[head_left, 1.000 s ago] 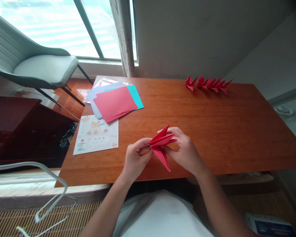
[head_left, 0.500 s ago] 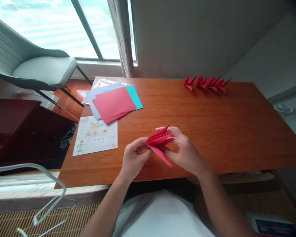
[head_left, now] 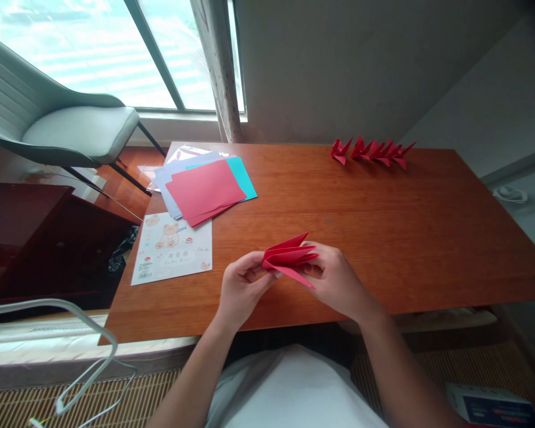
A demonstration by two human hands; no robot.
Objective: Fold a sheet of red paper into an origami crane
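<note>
A red folded paper piece (head_left: 288,257), with several pointed flaps fanning to the right, is held just above the near side of the table. My left hand (head_left: 245,285) pinches its left end, where the folds come together, between thumb and fingers. On the other side, my right hand (head_left: 334,276) is closed around the flap tips; some of its fingers are hidden behind the paper. At the far right of the table stands a row of finished red origami pieces (head_left: 377,151) of a similar pointed shape.
Red paper sheets (head_left: 209,187) lie over blue and lilac ones at the table's left. Nearer sits a white bear-printed sheet (head_left: 173,249). The wooden table (head_left: 405,238) has its near edge by my body. A chair (head_left: 80,131) stands beyond its left side, by the window.
The flaps of the red paper have come closer together, and the lower flap has swung upward. My right hand has shifted slightly and closed more on the tips.
</note>
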